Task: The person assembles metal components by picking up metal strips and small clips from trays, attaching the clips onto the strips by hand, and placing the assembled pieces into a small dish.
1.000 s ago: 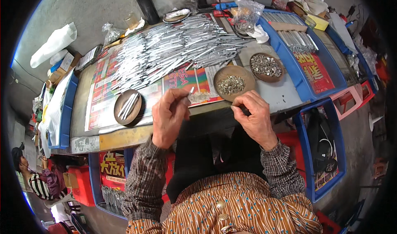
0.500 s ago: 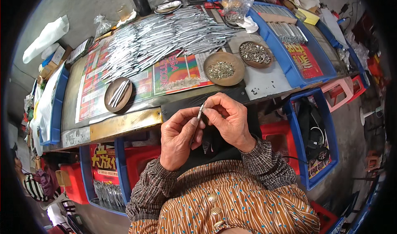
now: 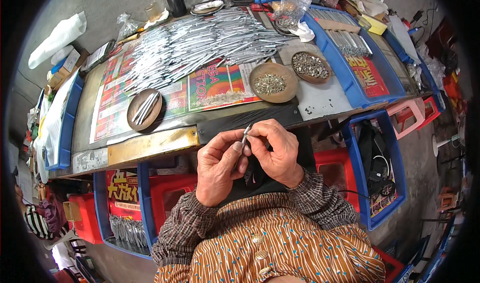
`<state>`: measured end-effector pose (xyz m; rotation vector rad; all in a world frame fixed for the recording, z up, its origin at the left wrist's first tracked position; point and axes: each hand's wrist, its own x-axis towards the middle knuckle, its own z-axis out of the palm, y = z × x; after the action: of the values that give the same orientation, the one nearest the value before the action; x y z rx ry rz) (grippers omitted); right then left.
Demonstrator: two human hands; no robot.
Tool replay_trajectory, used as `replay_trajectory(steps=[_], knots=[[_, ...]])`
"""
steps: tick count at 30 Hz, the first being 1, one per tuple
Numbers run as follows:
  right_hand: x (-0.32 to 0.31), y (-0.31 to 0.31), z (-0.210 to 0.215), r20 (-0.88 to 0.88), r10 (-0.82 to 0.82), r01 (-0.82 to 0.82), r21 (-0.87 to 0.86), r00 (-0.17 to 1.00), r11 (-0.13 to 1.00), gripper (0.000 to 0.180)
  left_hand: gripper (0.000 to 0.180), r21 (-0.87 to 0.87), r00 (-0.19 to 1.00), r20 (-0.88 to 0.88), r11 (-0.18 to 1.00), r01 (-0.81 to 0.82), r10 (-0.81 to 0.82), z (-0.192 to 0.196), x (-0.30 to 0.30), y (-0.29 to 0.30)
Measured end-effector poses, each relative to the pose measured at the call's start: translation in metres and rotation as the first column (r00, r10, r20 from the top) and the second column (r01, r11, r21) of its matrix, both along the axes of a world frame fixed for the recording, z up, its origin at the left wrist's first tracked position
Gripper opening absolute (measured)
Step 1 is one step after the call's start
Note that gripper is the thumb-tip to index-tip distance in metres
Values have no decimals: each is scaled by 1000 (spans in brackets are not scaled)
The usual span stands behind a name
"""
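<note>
At frame centre, left hand (image 3: 216, 169) and right hand (image 3: 279, 153) pinched a thin metal pin (image 3: 245, 137) between narrowed fingers; probably light, stiff, slippery, best gripped mid-shaft.

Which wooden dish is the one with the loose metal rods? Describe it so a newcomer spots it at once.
Start at the long workbench and its big pile of silvery rods. Below the pile's left end, on the colourful printed sheet, sits a round wooden dish. It alone holds a few long rods; the other two dishes hold small bits.
</note>
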<state>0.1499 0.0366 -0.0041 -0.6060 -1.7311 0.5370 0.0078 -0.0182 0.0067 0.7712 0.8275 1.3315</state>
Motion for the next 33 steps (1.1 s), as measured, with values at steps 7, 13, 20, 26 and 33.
replay_trajectory(steps=[7,13,20,26,33], knots=[[-2,-5,-6,-174,119,-171,-324,978,931,5,21,90,996,-69,995,-54,60,-10,-1,-1],[6,3,-4,-445,188,-451,-615,876,647,6,20,244,955,-247,965,-100,162,-16,6,3],[4,13,-9,-536,193,-551,-661,822,509,14,21,347,822,-493,931,-114,284,-21,7,5],[8,16,-10,-488,235,-534,-680,841,503,16,22,426,723,-602,902,-69,339,-24,8,9],[15,15,-4,-410,230,-468,-722,883,509,12,31,564,550,-672,824,-53,496,-10,15,14]])
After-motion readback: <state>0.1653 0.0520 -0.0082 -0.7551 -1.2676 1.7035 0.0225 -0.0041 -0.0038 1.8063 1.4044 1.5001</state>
